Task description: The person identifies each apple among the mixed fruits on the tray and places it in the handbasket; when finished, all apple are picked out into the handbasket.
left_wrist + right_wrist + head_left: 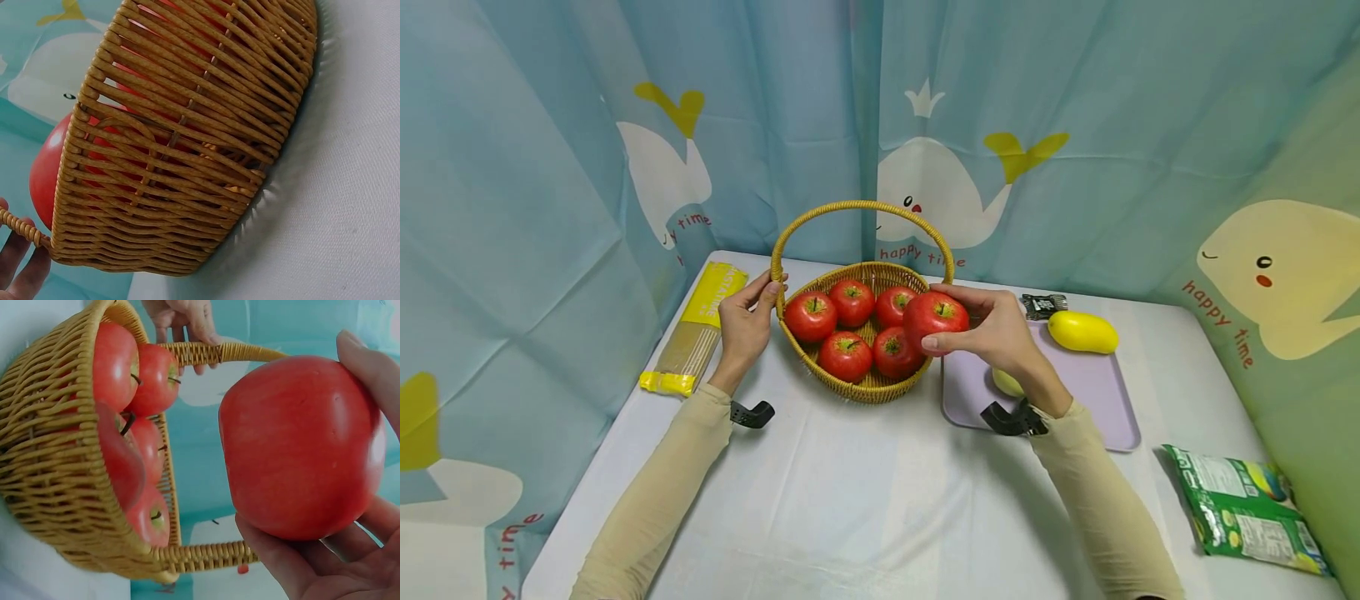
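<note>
A yellow wicker basket [865,390] with a tall arched handle stands at the back of the table. Several red apples [846,357] lie inside it, seen through the weave in the left wrist view. My left hand [747,321] pinches the handle's left end near the rim. Over the basket's right side, my right hand [996,329] grips another red apple [300,450], thumb on one side and fingers on the other. That apple appears raised above the rim in the right wrist view.
Left of the basket lies a yellow pasta packet [695,329]. A lilac tray [1120,417] at right bears a yellow mango-like fruit [1082,332] and a pale fruit [1006,383] partly behind my wrist. Behind it is a dark packet [1043,306]. A green snack bag [1247,510] lies far right.
</note>
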Demonstrator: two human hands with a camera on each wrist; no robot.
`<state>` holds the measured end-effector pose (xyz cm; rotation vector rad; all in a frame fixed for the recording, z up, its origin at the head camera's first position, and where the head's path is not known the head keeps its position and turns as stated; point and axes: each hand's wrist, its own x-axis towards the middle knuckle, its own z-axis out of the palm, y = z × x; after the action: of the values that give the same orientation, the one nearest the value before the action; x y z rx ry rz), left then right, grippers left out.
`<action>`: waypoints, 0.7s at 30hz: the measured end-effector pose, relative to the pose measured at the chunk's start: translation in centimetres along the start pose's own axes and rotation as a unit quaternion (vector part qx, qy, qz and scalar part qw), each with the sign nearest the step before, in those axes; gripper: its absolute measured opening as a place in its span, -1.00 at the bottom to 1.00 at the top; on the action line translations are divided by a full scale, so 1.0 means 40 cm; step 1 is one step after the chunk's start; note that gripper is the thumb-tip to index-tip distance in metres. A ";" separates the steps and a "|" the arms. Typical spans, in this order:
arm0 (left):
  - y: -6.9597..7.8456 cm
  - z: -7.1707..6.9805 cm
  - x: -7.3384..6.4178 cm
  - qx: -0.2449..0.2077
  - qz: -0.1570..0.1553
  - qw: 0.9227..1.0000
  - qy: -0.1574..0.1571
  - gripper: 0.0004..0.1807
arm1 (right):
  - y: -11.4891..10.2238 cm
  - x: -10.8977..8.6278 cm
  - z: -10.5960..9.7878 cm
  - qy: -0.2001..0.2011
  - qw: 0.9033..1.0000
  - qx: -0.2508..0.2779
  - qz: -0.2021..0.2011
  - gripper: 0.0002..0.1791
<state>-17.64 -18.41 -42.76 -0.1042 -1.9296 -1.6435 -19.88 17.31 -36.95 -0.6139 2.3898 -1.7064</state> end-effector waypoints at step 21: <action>-0.002 -0.002 0.002 0.002 -0.005 1.000 -0.003 -0.66 | -0.019 0.075 0.105 -0.020 0.999 -0.010 -0.023 -0.14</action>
<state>-17.72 -18.54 -42.80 -0.0987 -1.9421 -1.6465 -20.97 12.21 -37.34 -0.7041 2.3854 -1.6734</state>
